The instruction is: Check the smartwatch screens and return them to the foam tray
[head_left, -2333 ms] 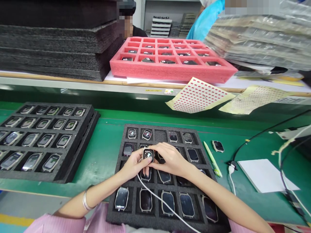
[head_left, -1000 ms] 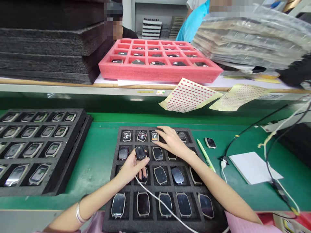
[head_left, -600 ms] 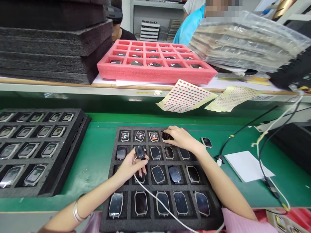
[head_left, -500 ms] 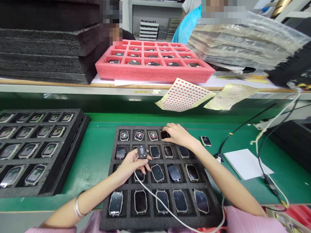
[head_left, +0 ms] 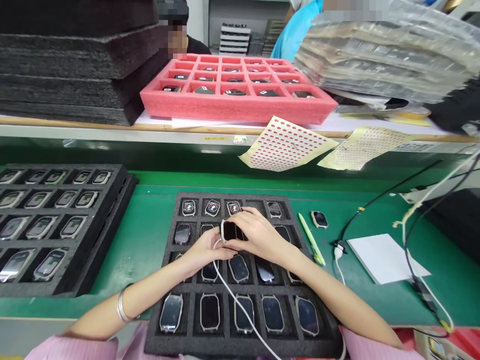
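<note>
A black foam tray (head_left: 170,330) with several smartwatch bodies in its cells lies in front of me on the green belt. Over its middle my left hand (head_left: 202,252) is closed on a small black charger puck whose white cable (head_left: 240,310) runs back toward me. My right hand (head_left: 257,235) is closed on a dark-screened watch body (head_left: 229,231) and presses it against the puck. Three lit watches (head_left: 212,207) sit in the tray's top row; the cell to their right is empty.
A second black tray (head_left: 93,260) of watches lies to the left. A green pen (head_left: 312,245), a loose watch (head_left: 319,218), a white pad (head_left: 386,257) and cables lie to the right. On the shelf behind are a pink foam tray (head_left: 240,107), sticker sheets (head_left: 287,145) and black foam stacks. Two people are beyond.
My right hand set a lit watch into the top row, took a dark watch from the adjacent cell and brought it back to the puck in my left hand.
</note>
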### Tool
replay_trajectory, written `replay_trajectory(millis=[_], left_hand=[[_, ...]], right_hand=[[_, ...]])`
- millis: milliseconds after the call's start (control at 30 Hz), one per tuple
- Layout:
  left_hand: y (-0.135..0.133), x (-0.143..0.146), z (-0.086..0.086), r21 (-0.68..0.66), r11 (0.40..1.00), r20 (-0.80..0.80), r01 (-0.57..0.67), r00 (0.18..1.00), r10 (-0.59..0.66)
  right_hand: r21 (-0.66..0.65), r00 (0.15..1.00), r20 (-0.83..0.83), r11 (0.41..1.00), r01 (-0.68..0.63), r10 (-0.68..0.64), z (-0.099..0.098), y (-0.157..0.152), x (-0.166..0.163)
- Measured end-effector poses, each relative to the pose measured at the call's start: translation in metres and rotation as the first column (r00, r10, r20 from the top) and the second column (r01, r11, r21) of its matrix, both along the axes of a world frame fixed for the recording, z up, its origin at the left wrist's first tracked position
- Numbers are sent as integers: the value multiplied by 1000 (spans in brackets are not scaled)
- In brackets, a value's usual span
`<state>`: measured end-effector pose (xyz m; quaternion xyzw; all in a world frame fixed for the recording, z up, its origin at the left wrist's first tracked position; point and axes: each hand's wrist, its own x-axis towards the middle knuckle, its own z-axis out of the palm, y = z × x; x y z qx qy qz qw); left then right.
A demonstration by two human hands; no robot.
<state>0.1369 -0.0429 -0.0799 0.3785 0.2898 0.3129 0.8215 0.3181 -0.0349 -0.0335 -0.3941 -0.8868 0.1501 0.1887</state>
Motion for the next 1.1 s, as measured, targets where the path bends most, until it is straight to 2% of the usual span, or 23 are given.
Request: replay_trajectory(millis=[100, 267, 533, 700, 833, 933, 1000, 1100], left_hand=[[-1, 0, -1, 24, 1000, -31, -2, 1000, 3], [-5, -1, -3, 89, 993, -108, -76, 990, 85], [-7, -18, 2, 167, 977, -111, -132, 982, 151], [-6, -29, 8, 248, 963, -109, -108, 984, 139], [-5, -31, 9, 253, 962, -98, -104, 986, 133], [-4, -31, 7, 210, 972, -46, -104, 992, 116], [-3, -32, 5, 165, 983, 23, -78, 997, 75], [-3, -35, 3, 106, 994, 116, 28, 992, -40]], right_hand=[[-14, 1000, 7, 999, -31, 31, -6, 2, -1], [-52, 999, -37, 998, -32, 30, -11, 1, -6], [0, 998, -52, 999, -40, 40, -7, 0, -26], [-32, 996, -83, 999, -15, 12, -2, -3, -36], [-40, 993, -119, 999, -19, 14, -6, -4, -39], [-71, 976, -213, 996, -59, 43, -11, -3, -35], [-151, 938, -343, 982, -114, 56, -13, -3, -32], [-291, 847, -531, 934, -207, 22, -13, -4, -28]])
